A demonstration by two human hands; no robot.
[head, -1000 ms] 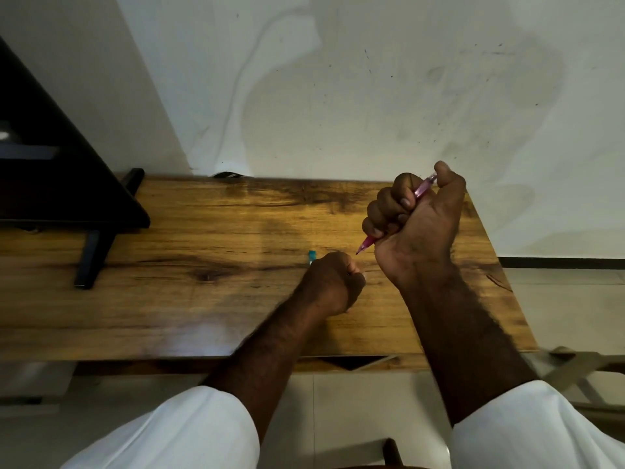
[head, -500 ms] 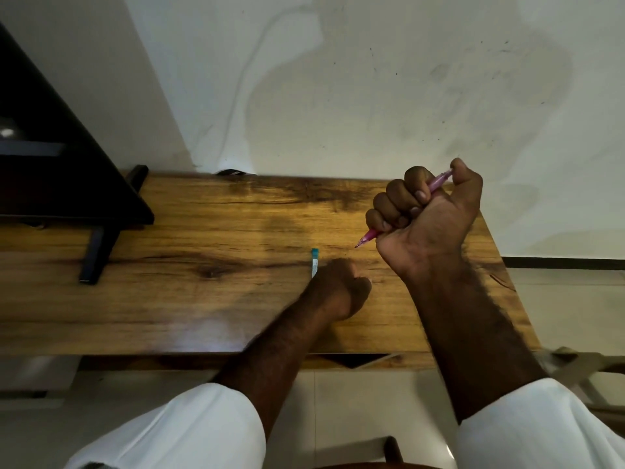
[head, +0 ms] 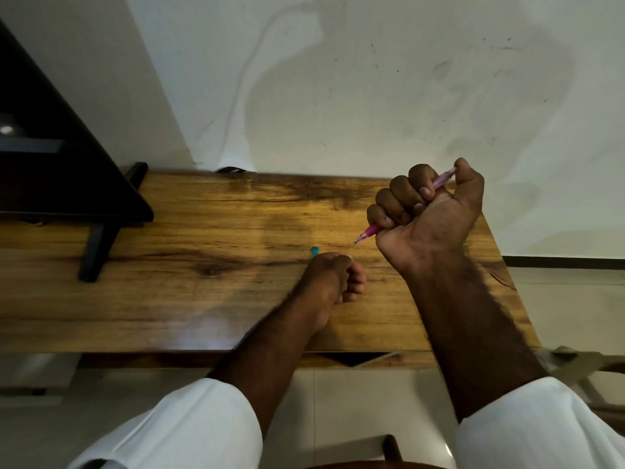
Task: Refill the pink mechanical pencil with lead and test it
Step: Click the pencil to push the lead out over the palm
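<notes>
My right hand (head: 429, 218) is raised above the wooden table (head: 203, 299) and fisted around the pink mechanical pencil (head: 368, 231). My thumb rests on the pencil's top end, and its tip points down and to the left. My left hand (head: 333, 277) lies on the table with its fingers curled, just below and left of the pencil tip. A small teal lead case (head: 314, 251) lies on the table and pokes out from behind the left hand's knuckles. Whether the left hand holds it is hidden.
A dark monitor on a black stand (head: 98, 245) fills the table's far left. The white wall (head: 372, 96) runs right behind the table. A wooden chair frame (head: 575, 363) shows past the table's right corner, with tiled floor below.
My right hand has drifted slightly right and up with the pencil. My left hand has shifted a little over the teal lead case, so less of the case shows than half a second ago.
</notes>
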